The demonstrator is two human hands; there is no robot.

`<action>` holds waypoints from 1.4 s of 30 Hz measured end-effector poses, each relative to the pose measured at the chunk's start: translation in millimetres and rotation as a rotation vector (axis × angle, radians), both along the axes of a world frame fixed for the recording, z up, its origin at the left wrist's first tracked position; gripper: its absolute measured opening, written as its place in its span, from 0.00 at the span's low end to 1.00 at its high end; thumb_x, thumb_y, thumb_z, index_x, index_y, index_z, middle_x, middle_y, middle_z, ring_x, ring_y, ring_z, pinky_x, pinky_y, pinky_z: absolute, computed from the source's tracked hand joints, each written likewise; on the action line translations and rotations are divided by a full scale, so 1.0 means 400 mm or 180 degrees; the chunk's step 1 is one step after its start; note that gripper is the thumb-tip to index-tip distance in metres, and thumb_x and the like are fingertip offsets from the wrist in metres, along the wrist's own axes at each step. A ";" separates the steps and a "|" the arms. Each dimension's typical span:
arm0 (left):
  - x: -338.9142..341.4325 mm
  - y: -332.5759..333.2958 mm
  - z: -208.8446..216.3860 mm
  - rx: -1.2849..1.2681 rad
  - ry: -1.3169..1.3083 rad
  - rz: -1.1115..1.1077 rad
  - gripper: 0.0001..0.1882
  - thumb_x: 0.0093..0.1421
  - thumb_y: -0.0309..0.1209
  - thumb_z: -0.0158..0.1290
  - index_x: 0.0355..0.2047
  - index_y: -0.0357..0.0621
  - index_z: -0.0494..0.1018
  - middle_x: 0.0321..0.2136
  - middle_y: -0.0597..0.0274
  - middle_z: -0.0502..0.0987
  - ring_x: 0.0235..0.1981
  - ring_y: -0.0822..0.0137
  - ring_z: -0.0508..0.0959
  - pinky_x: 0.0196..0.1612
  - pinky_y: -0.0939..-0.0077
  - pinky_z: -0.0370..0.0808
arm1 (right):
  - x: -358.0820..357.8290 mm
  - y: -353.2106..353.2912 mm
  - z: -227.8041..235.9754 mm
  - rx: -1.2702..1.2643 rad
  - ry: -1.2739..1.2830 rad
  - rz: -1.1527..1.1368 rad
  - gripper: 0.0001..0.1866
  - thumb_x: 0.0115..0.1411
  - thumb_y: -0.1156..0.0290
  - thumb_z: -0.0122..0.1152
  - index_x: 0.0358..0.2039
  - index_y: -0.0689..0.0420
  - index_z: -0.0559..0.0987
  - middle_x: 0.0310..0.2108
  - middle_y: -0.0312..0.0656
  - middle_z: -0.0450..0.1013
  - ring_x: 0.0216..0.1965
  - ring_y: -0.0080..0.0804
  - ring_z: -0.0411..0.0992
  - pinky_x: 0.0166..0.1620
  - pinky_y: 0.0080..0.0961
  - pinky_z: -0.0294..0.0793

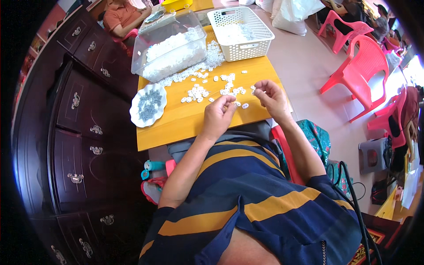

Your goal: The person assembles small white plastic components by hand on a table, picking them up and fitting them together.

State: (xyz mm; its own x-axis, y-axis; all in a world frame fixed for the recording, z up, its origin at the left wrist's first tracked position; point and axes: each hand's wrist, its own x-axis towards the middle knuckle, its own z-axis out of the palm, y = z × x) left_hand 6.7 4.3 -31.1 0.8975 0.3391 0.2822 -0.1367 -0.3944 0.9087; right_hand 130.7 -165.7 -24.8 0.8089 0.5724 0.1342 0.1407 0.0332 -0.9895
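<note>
My left hand (pixel 218 117) is closed in a pinch over the near part of the yellow wooden table (pixel 176 130). What it pinches is too small to make out; a small white piece (pixel 238 104) shows right beside its fingertips. To the right and slightly farther off, my right hand (pixel 273 100) pinches a small white oval piece (pixel 253 88) between thumb and fingers. Loose white oval pieces (pixel 194 93) with dark spots lie scattered beyond both hands. At the table's left edge, a white scalloped plate (pixel 134 115) bears a heap of small grey parts (pixel 149 105).
A clear plastic bin (pixel 139 57) full of white pieces stands at the far left of the table, a white perforated basket (pixel 248 51) at the far right. Dark drawers (pixel 75 137) flank the left side. Pink chairs (pixel 364 66) stand to the right. A person (pixel 121 20) sits beyond the table.
</note>
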 end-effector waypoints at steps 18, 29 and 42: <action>0.079 -0.054 -0.019 0.2363 0.0323 -0.0095 0.06 0.59 0.32 0.57 0.33 0.44 0.74 0.29 0.56 0.77 0.31 0.52 0.80 0.34 0.57 0.76 | 0.027 -0.034 0.013 0.0219 0.0242 -0.0378 0.07 0.64 0.69 0.61 0.40 0.58 0.79 0.26 0.28 0.72 0.24 0.12 0.64 0.28 0.11 0.65; 0.007 -0.015 0.043 0.0233 0.0355 -0.0138 0.03 0.62 0.24 0.54 0.32 0.40 0.71 0.22 0.68 0.75 0.21 0.78 0.72 0.26 0.80 0.69 | -0.018 -0.004 0.002 0.0091 0.0292 0.0004 0.08 0.62 0.68 0.63 0.39 0.58 0.79 0.29 0.28 0.74 0.25 0.12 0.65 0.28 0.13 0.67; -0.012 0.030 -0.010 -0.0934 0.0159 -0.0051 0.04 0.58 0.23 0.55 0.29 0.39 0.71 0.22 0.70 0.73 0.20 0.83 0.70 0.22 0.85 0.66 | -0.079 0.033 -0.016 -0.0202 0.0233 0.0584 0.07 0.65 0.68 0.61 0.41 0.55 0.78 0.29 0.24 0.70 0.25 0.10 0.62 0.29 0.12 0.63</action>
